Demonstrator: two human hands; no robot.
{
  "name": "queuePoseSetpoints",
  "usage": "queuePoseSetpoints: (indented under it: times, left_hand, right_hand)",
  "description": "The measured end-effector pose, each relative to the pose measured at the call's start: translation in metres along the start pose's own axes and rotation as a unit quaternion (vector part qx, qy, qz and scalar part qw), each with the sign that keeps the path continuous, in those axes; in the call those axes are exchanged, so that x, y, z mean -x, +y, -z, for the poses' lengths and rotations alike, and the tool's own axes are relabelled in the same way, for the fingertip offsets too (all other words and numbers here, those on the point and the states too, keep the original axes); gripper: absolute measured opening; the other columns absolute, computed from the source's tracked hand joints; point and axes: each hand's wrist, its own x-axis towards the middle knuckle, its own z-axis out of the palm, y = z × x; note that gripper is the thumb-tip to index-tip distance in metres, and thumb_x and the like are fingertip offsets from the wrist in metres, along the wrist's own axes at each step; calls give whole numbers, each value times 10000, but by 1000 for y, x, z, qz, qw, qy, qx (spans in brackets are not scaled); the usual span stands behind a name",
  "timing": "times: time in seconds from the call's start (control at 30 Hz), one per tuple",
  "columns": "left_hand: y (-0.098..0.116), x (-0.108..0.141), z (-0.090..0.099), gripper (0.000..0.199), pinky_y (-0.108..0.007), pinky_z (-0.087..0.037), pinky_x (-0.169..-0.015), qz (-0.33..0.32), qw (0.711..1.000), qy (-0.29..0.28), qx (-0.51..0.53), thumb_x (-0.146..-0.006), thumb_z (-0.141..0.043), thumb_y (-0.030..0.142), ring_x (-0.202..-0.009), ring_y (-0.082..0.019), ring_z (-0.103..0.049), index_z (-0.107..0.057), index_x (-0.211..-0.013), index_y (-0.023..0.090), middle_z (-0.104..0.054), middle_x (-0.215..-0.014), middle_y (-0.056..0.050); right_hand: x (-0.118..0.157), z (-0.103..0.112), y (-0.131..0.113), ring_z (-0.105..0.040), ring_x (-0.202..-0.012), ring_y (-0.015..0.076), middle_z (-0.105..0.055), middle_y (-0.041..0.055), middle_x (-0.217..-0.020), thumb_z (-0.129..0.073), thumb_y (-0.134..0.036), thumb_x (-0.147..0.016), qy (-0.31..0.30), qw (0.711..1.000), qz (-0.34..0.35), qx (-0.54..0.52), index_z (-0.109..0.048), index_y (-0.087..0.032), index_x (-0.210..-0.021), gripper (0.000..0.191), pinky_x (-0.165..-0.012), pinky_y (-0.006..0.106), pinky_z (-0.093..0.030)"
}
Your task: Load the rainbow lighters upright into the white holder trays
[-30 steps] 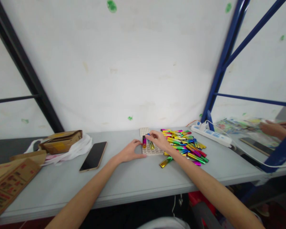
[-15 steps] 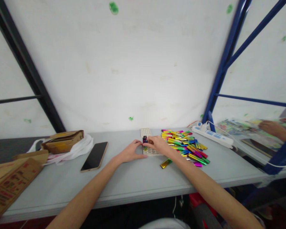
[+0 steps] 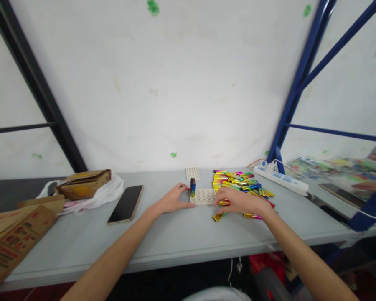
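Observation:
A white tray with rows of round holes (image 3: 206,196) lies on the grey table. Shiny blue and gold cylinders (image 3: 192,188) stand upright at its left end. My left hand (image 3: 175,198) rests at that end, thumb and fingers spread around the corner, holding nothing. My right hand (image 3: 233,200) is over the near left side of a pile of shiny multicoloured pieces (image 3: 238,179), fingers apart and curved downward, close to a gold piece (image 3: 217,217). A second white holed tray (image 3: 192,173) lies farther back near the wall.
A phone (image 3: 125,204) lies left of my left hand. Farther left are a cardboard box (image 3: 84,184) on a white plastic bag (image 3: 113,188) and an open carton (image 3: 21,230). A power strip (image 3: 282,179) sits behind the pile, beside a blue metal frame (image 3: 293,92). A person's hands show at far right.
My right hand has let go of the dark cylinder at the tray's left end and moved right to the pile. My left hand has stayed almost in place.

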Motion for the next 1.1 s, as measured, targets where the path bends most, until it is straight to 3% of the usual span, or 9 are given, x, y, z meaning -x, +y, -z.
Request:
queuePoseSetpoints:
  times: [0.1, 0.2, 0.3, 0.4, 0.57, 0.67, 0.8, 0.93, 1.1]
  left_hand:
    - [-1, 0, -1, 653, -429, -480, -1082, 3, 1000, 4, 1, -732, -774, 682, -1157, -320, -626, -674, -1188, 225, -631, -1263, -108]
    - [0, 0, -1, 659, -429, -472, -1089, 4, 1000, 6, 3, -727, -773, 687, -1166, -324, -622, -677, -1183, 221, -633, -1272, -108]
    - [1, 1, 0, 657, -435, -478, -1079, 1, 1000, 4, 3, -735, -773, 679, -1155, -322, -623, -676, -1187, 212, -631, -1259, -109]
    - [1, 1, 0, 652, -435, -480, -1073, 0, 1000, 0, 4, -750, -768, 669, -1151, -316, -622, -671, -1201, 207, -624, -1255, -110]
    - [1, 1, 0, 640, -436, -472, -1080, -8, 1000, 1, 9, -749, -767, 666, -1152, -311, -619, -675, -1198, 219, -624, -1259, -106]
    - [2, 0, 1, 633, -443, -470, -1084, -3, 1000, -1, 9, -741, -781, 652, -1153, -315, -617, -679, -1189, 216, -624, -1256, -110]
    - [1, 0, 1, 619, -441, -470, -1089, -7, 1000, 0, 11, -741, -786, 643, -1152, -316, -618, -683, -1177, 215, -623, -1255, -108]
    - [0, 0, 0, 627, -433, -469, -1095, -7, 1000, 1, 9, -739, -780, 660, -1158, -318, -620, -683, -1176, 220, -627, -1252, -103]
    - [2, 0, 1, 636, -432, -470, -1093, -2, 1000, 0, 7, -735, -786, 651, -1167, -327, -617, -683, -1179, 208, -624, -1263, -110]
  right_hand:
    - [20, -12, -9, -598, -1116, 266, -675, 95, -1154, -752, -238, -852, -25, 999, -12, 43, -767, -238, -1106, 254, -1001, 376, -447]
    - [18, -18, -17, -587, -1099, 271, -657, 101, -1127, -715, -230, -884, -18, 997, -15, 78, -757, -219, -1033, 155, -986, 387, -448]
    - [0, -16, -15, -601, -948, 234, -649, 73, -1035, -724, -314, -887, -10, 999, -11, 45, -703, -207, -992, 151, -858, 343, -473]
    - [-23, -10, 0, -570, -750, 177, -624, 22, -883, -691, -399, -910, 74, 995, -34, -63, -625, -202, -1056, 254, -695, 292, -457]
    - [-63, 5, 24, -587, -708, 140, -625, 0, -857, -720, -486, -862, 229, 921, -71, -308, -613, -201, -1155, 422, -695, 274, -496]
    - [-80, 8, 32, -629, -725, 133, -664, 3, -850, -809, -487, -779, 251, 870, -86, -415, -659, -198, -1150, 493, -749, 286, -533]
    - [-86, -1, 41, -714, -872, 181, -739, 32, -895, -917, -427, -648, 250, 814, -79, -518, -674, -182, -896, 425, -917, 366, -555]
    - [-81, -13, 45, -736, -971, 211, -768, 45, -902, -941, -369, -617, 262, 783, -88, -557, -615, -187, -789, 412, -988, 395, -537]
    - [-78, -18, 42, -715, -877, 172, -763, 29, -987, -895, -367, -682, 243, 792, -102, -550, -694, -221, -1091, 479, -921, 369, -557]
